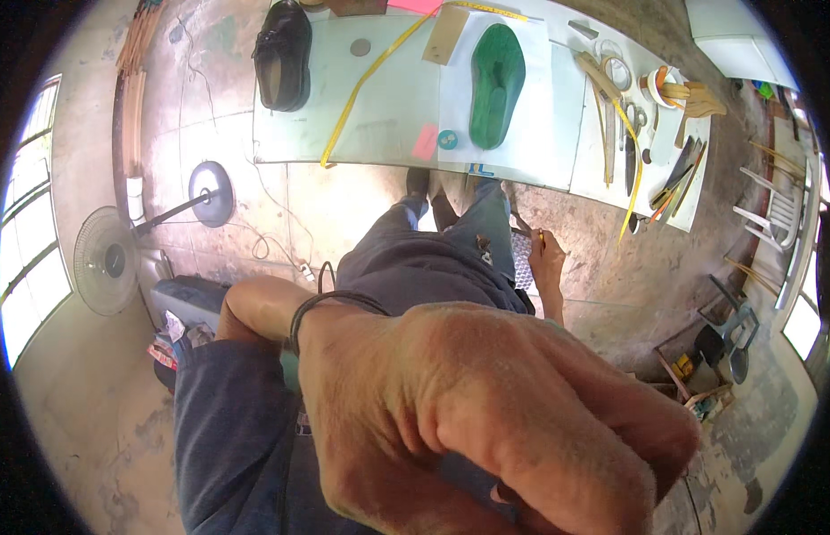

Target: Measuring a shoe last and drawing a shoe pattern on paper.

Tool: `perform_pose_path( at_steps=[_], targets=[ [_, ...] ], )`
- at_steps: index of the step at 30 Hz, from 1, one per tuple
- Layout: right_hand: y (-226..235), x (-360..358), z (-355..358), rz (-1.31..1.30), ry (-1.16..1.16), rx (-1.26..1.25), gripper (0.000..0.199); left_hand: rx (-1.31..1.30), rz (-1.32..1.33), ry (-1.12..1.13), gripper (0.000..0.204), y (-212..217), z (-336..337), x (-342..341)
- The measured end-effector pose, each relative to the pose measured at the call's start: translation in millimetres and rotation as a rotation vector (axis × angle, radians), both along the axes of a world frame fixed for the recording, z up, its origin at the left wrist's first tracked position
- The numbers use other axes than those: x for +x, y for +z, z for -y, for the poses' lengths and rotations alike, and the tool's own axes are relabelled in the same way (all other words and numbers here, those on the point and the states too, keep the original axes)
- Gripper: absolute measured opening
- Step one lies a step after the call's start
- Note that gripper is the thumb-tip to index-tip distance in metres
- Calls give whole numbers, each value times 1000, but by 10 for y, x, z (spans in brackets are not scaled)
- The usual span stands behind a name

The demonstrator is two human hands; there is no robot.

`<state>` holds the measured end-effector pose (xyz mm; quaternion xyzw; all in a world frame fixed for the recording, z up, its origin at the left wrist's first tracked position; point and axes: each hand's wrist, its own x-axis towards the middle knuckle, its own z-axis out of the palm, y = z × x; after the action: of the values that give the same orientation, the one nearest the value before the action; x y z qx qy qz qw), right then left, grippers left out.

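Observation:
My left hand (486, 401) is raised very close to the camera, with a dark cord around its wrist. Its fingers curl inward, and their tips and anything between them are hidden. Lower, beside my right thigh, my right hand (547, 260) is closed around a thin, pen-like stick (543, 237). Neither hand touches the glass-topped table (388, 116) in front of me. On it lie a green shoe-sole shape (499, 87) on white paper, a black leather shoe (283, 58) and a yellow measuring tape (366, 80).
At the table's right are scissors (631, 147), several knife-like tools (678, 178), a tape roll (617, 73) and a white cup (662, 87) of tools. A standing fan (108, 260) is at left, with a cable on the floor. White plastic chairs (776, 214) stand at right.

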<state>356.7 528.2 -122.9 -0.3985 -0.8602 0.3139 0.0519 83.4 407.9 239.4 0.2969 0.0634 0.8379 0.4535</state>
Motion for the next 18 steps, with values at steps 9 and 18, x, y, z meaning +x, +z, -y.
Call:
perform_pose_path(
  at_steps=[9,18],
  targets=[
    [168,-96,-15,16,-127,-39,22,-623,-1008,89,13,-857,1,-621],
    [5,-957,-885,-76,-219,321,25,-1021,-1868,824,41,-3416,326,-997]
  ],
)
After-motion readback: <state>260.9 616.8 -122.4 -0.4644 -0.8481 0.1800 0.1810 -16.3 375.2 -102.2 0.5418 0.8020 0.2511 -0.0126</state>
